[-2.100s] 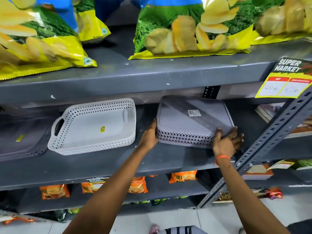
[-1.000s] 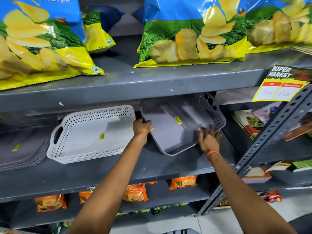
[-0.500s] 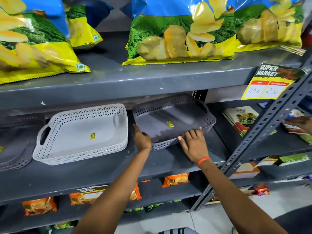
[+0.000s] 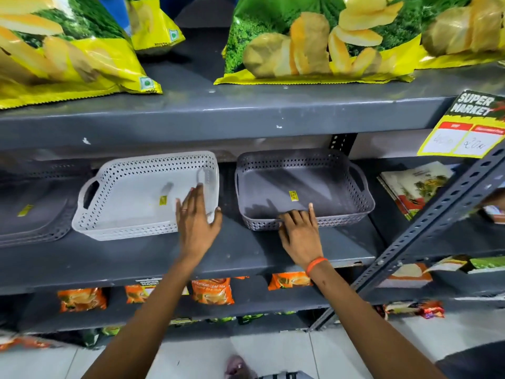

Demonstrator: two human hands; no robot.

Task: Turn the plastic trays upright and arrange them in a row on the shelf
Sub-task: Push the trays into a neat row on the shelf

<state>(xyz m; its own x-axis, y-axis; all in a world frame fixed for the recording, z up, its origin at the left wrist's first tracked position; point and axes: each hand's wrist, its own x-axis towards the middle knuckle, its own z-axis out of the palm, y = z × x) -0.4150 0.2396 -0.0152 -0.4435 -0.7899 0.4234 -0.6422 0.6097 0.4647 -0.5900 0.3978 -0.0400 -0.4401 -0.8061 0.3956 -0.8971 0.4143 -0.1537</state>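
Note:
Three perforated plastic trays stand upright in a row on the grey middle shelf (image 4: 246,253). A dark grey tray (image 4: 322,176) is at the right; my right hand (image 4: 300,231) rests with its fingers over that tray's front rim. A white tray (image 4: 131,192) is in the middle; my left hand (image 4: 196,217) lies flat with fingers spread against its right front corner. Another dark grey tray (image 4: 35,209) sits at the far left, partly cut off by the frame edge.
Large chip bags (image 4: 314,45) fill the shelf above. A yellow price sign (image 4: 470,124) hangs at the right on a slanted steel upright (image 4: 437,212). Booklets (image 4: 412,184) lie right of the trays. Orange tea packets (image 4: 213,291) sit on the shelf below.
The right-hand dark tray was flipped from upside down to upright and set down on the shelf. My left hand left it and moved over to the white tray's corner.

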